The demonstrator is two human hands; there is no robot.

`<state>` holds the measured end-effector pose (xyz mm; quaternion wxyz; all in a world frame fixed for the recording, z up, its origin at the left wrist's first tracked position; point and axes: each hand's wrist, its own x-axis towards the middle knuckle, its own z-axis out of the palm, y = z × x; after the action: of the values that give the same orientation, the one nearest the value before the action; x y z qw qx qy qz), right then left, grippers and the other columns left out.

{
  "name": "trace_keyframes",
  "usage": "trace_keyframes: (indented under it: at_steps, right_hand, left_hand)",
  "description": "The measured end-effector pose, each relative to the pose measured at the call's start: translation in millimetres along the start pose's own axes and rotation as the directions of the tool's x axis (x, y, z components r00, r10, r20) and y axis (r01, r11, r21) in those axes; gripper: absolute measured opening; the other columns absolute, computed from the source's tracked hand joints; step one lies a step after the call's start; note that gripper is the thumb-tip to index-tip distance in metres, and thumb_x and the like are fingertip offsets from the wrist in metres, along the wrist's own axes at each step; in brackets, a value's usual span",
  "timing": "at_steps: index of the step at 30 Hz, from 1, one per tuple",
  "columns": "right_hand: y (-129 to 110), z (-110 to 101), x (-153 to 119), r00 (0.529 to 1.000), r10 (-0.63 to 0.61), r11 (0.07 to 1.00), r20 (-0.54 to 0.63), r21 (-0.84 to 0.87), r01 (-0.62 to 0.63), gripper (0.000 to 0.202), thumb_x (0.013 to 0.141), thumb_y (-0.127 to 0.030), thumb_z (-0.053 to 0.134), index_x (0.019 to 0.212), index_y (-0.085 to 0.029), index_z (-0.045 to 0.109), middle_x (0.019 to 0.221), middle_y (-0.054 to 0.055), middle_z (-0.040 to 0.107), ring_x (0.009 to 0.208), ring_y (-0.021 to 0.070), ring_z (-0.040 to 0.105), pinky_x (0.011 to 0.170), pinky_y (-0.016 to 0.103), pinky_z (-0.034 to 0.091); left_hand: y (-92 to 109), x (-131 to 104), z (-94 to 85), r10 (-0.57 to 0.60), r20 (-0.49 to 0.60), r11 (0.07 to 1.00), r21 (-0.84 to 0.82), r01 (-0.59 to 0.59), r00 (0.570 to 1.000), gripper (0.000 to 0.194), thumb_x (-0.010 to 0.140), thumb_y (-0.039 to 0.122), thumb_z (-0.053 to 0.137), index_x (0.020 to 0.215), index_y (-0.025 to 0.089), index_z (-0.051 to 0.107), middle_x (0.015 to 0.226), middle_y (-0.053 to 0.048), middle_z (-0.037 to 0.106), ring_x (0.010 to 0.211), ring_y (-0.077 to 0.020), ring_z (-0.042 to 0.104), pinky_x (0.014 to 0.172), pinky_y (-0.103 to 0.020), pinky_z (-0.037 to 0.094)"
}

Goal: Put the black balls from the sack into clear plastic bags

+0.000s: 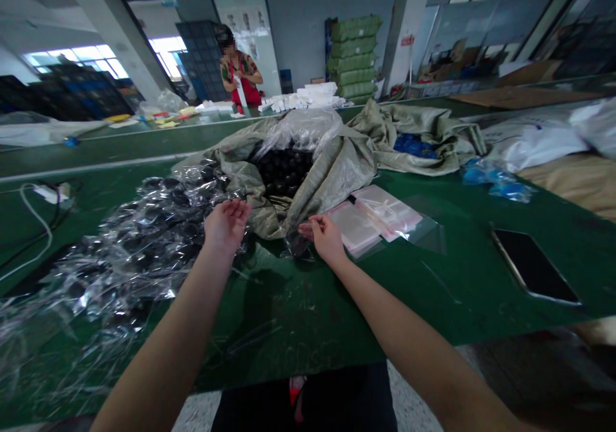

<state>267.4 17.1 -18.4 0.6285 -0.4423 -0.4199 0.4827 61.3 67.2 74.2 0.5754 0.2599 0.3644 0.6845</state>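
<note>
L hand point(227, 225) front-left of sack point(344, 165), fingers loose, nothing gripped; R hand point(327, 237) front-right of sack, by clr bag point(298, 247), can't tell if pinching.

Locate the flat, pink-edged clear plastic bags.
Head view: the bags lie on the green table, right of the right hand, beside the grey woven sack.

Green table point(298, 319) under open sack point(344, 162), bagged black pieces point(158, 233), clear bags point(385, 210), phone point(534, 265)
</note>
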Motion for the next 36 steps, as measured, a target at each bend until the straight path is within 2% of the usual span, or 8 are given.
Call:
trace_keyframes:
  at_steps: [3,5,8,10,12,23,28,36]
  right_hand:
    - [-1,0,1,0.999,0.045,0.999,-0.006,0.006,-0.045,0.017,0.089,-0.039,0.052,0.092,-0.023,0.05,0.084,0.003,0.072,0.073,0.0171,0.073,0.067,0.031,0.059]
    - [-3,-1,1,0.998,0.065,0.998,-0.003,0.01,-0.065,0.018,0.088,-0.041,0.052,0.092,-0.023,0.049,0.085,0.003,0.073,0.074,0.0171,0.073,0.066,0.03,0.058]
    - [-4,-2,1,0.995,0.094,0.995,0.013,0.013,-0.094,0.019,0.088,-0.043,0.053,0.093,-0.024,0.049,0.087,0.003,0.073,0.075,0.0172,0.072,0.066,0.03,0.058]
    - [-5,-2,1,0.993,0.114,0.993,0.032,0.025,-0.115,0.021,0.087,-0.043,0.054,0.094,-0.025,0.049,0.088,0.002,0.073,0.075,0.017,0.072,0.067,0.031,0.058]
    - [-7,-2,0,0.99,0.133,0.99,0.056,0.047,-0.136,0.021,0.087,-0.043,0.056,0.094,-0.025,0.049,0.087,0.002,0.073,0.074,0.0163,0.072,0.069,0.032,0.059]
    - [-11,-13,5,0.939,0.314,0.949,0.138,-0.056,-0.309,0.019,0.078,-0.022,0.07,0.094,-0.015,0.063,0.09,0.006,0.074,0.081,0.0153,0.071,0.084,0.033,0.058]
    - [-1,-15,6,0.959,0.223,0.966,0.174,-0.171,-0.194,0.022,0.068,-0.03,0.078,0.081,-0.015,0.068,0.078,0.003,0.072,0.074,0.0147,0.069,0.08,0.033,0.059]
    - [1,-19,11,0.976,0.184,0.954,0.12,-0.259,-0.149,0.012,0.073,-0.027,0.069,0.076,-0.018,0.061,0.07,0.0,0.067,0.067,0.0135,0.066,0.071,0.032,0.059]
  left_hand:
    - [5,-2,-20.0,-0.084,0.097,0.989,0.129,0.071,0.992,0.019,0.069,0.012,0.054,0.06,0.019,0.038,0.044,0.011,0.028,0.033,-0.0028,0.025,0.033,-0.015,0.022]
    - [-3,-11,-28.7,-0.193,0.198,0.91,0.401,0.101,0.961,0.012,0.068,0.02,0.062,0.068,0.018,0.05,0.045,0.011,0.028,0.033,-0.003,0.021,0.033,-0.017,0.012]
    - [-25,-25,-33.0,-0.277,0.335,0.637,0.766,-0.088,0.901,0.027,0.065,0.03,0.075,0.086,0.015,0.067,0.055,0.006,0.051,0.043,-0.0052,0.04,0.039,-0.017,0.026]
    - [-38,-30,-32.2,-0.27,0.433,0.501,0.826,-0.258,0.86,0.035,0.065,0.037,0.077,0.092,0.016,0.072,0.07,0.0,0.065,0.06,-0.0105,0.055,0.052,-0.02,0.04]
    - [-46,-32,-30.9,-0.265,0.482,0.457,0.825,-0.331,0.835,0.034,0.068,0.043,0.074,0.09,0.016,0.074,0.079,-0.003,0.069,0.073,-0.0148,0.06,0.062,-0.023,0.044]
    - [-54,-31,-37.8,-0.3,0.386,0.54,0.823,-0.178,0.873,0.032,0.075,0.045,0.065,0.083,0.014,0.069,0.056,0.003,0.056,0.043,-0.0052,0.038,0.041,-0.019,0.025]
    - [-53,-29,-41.9,-0.299,0.398,0.545,0.817,-0.187,0.867,0.033,0.076,0.047,0.065,0.083,0.015,0.069,0.06,0.001,0.062,0.047,-0.0073,0.045,0.043,-0.02,0.03]
    - [-60,-20,-56.1,-0.212,0.433,0.591,0.771,-0.238,0.876,0.036,0.075,0.052,0.067,0.081,0.016,0.066,0.08,-0.007,0.074,0.072,-0.0173,0.065,0.067,-0.027,0.047]
